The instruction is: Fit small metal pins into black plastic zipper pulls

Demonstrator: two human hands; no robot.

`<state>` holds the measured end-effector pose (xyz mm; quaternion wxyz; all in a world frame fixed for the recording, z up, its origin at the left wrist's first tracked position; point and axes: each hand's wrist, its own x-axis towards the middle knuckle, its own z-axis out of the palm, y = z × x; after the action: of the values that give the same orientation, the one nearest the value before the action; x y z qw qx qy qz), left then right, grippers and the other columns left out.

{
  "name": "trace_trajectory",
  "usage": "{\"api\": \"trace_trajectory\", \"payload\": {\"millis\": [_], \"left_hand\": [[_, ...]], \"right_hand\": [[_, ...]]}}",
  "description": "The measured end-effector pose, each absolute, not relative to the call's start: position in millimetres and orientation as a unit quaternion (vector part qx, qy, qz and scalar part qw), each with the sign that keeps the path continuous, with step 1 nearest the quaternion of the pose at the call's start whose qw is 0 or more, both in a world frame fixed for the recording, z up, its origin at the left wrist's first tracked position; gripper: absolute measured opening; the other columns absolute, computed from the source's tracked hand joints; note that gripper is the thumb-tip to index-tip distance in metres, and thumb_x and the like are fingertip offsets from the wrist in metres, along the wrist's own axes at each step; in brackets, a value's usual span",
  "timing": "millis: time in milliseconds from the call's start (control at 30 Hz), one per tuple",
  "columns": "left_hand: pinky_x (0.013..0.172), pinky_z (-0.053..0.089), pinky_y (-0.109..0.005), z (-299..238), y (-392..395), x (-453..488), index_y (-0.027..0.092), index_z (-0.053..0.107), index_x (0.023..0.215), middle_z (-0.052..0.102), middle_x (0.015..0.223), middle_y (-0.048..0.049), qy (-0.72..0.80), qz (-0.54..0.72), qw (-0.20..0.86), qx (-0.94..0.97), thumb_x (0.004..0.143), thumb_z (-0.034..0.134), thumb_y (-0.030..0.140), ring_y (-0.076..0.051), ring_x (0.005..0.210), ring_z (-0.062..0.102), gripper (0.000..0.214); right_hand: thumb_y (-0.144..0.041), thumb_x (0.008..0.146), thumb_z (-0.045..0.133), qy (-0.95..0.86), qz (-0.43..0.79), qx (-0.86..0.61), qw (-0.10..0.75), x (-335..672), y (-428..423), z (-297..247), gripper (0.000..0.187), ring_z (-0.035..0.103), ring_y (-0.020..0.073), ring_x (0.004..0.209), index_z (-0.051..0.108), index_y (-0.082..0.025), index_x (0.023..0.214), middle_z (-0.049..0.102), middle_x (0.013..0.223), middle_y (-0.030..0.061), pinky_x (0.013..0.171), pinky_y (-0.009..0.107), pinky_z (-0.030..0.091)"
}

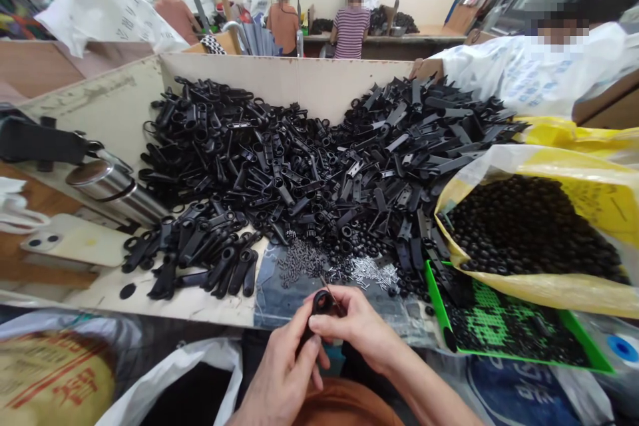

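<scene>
My left hand (pixel 284 366) and my right hand (pixel 359 326) meet at the bottom centre, both closed on one small black plastic part with a ring end (pixel 322 303). A thin pin (pixel 327 286) sticks up from the part by my right fingertips. Just beyond my hands lie small dark springs (pixel 299 263) and shiny metal pins (pixel 369 271) on the table. A big heap of black plastic parts (pixel 309 160) fills the table behind them.
A yellow bag of small black round pieces (pixel 529 226) sits at the right above a green tray (pixel 574 359). A steel flask (pixel 114 193) and a phone (pixel 74 239) lie at the left. A co-worker's sleeve (pixel 499 73) reaches in at the far right; other people sit behind.
</scene>
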<state>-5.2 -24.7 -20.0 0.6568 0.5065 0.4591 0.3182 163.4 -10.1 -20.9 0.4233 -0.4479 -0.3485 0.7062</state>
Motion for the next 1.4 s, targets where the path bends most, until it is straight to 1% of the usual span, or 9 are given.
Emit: {"api": "trace_trajectory", "payload": {"millis": [100,267,433,767,967,1167,1233,1300,1400], "left_hand": [[0.061,0.06,-0.027,-24.4,-21.7,-2.2,0.023,0.062,0.142,0.074,0.079,-0.0042,0.462,0.321,0.692,0.452,0.092,0.069,0.04,-0.016,0.06,0.068,0.053],[0.091,0.061,-0.037,-26.6,-13.7,1.2,0.027,0.066,0.129,0.07,0.134,-0.0103,0.41,0.402,0.765,0.29,0.084,0.08,0.036,-0.028,0.113,0.07,0.048],[0.088,0.06,-0.041,-25.4,-14.7,-19.4,0.026,0.064,0.13,0.076,0.12,-0.0123,0.437,0.421,0.731,0.313,0.088,0.076,0.039,-0.027,0.101,0.073,0.045],[0.125,0.022,-0.055,-36.5,81.6,-112.2,0.016,0.051,0.15,0.051,0.156,-0.0185,0.639,0.386,0.042,0.664,0.102,0.041,0.03,-0.034,0.148,0.042,0.051],[0.12,-0.003,-0.071,-52.6,100.2,-108.4,0.019,0.048,0.153,0.041,0.162,-0.0197,0.666,0.289,-0.092,0.682,0.106,0.037,0.031,-0.036,0.155,0.025,0.05],[0.124,0.006,-0.062,-36.8,79.8,-103.5,0.019,0.065,0.136,0.048,0.157,-0.02,0.642,0.398,-0.024,0.655,0.099,0.054,0.036,-0.039,0.151,0.031,0.043],[0.116,0.032,-0.05,-31.4,69.7,-89.3,0.023,0.076,0.115,0.068,0.131,-0.0158,0.617,0.473,0.118,0.618,0.093,0.063,0.042,-0.037,0.131,0.054,0.032],[0.082,0.051,-0.036,-30.5,60.0,-64.6,0.025,0.077,0.102,0.074,0.097,-0.009,0.596,0.496,0.336,0.534,0.089,0.067,0.051,-0.028,0.089,0.067,0.031],[0.058,0.048,-0.029,-37.2,49.4,-17.9,0.023,0.07,0.12,0.076,0.094,-0.0072,0.557,0.451,0.584,0.381,0.085,0.068,0.063,-0.021,0.069,0.064,0.054]], "right_hand": [[-0.048,0.073,0.087,-0.368,0.685,-0.459,0.431,159.6,-7.8,-32.3,0.043,0.05,0.0107,0.056,0.076,-0.016,0.098,0.06,0.069,-0.0021,0.051,0.021,0.038],[-0.039,0.073,0.086,-0.402,0.624,-0.481,0.467,154.5,5.4,-34.4,0.036,0.053,0.0136,0.072,0.081,-0.021,0.103,0.062,0.086,0.0,0.063,0.023,0.044],[-0.046,0.076,0.084,-0.388,0.684,-0.43,0.444,133.5,22.6,-31.2,0.035,0.047,0.0115,0.063,0.078,-0.017,0.096,0.059,0.075,-0.0017,0.057,0.023,0.039],[-0.024,0.098,0.062,-0.728,0.267,-0.577,0.256,132.5,88.2,-6.3,0.017,0.067,0.0156,0.079,0.078,-0.023,0.104,0.07,0.087,0.0001,0.07,0.023,0.049],[-0.025,0.094,0.069,-0.745,0.149,-0.636,0.135,109.4,126.2,-10.5,0.012,0.073,0.0251,0.087,0.075,-0.018,0.086,0.075,0.094,0.0087,0.073,0.03,0.049],[-0.019,0.096,0.061,-0.744,0.097,-0.656,0.078,105.7,140.0,-14.0,0.016,0.075,0.0233,0.084,0.073,-0.018,0.085,0.077,0.093,0.0093,0.068,0.028,0.046],[-0.022,0.097,0.06,-0.741,0.085,-0.661,0.083,124.2,134.3,-5.3,0.02,0.075,0.0225,0.084,0.073,-0.02,0.083,0.078,0.092,0.0071,0.066,0.027,0.045],[-0.024,0.099,0.059,-0.738,0.074,-0.664,0.089,142.7,118.8,3.6,0.023,0.074,0.021,0.083,0.073,-0.021,0.082,0.077,0.09,0.0053,0.065,0.026,0.043],[-0.023,0.101,0.057,-0.743,0.065,-0.66,0.088,154.6,79.1,7.4,0.023,0.073,0.018,0.078,0.073,-0.022,0.084,0.076,0.087,0.0039,0.063,0.024,0.043]]}}
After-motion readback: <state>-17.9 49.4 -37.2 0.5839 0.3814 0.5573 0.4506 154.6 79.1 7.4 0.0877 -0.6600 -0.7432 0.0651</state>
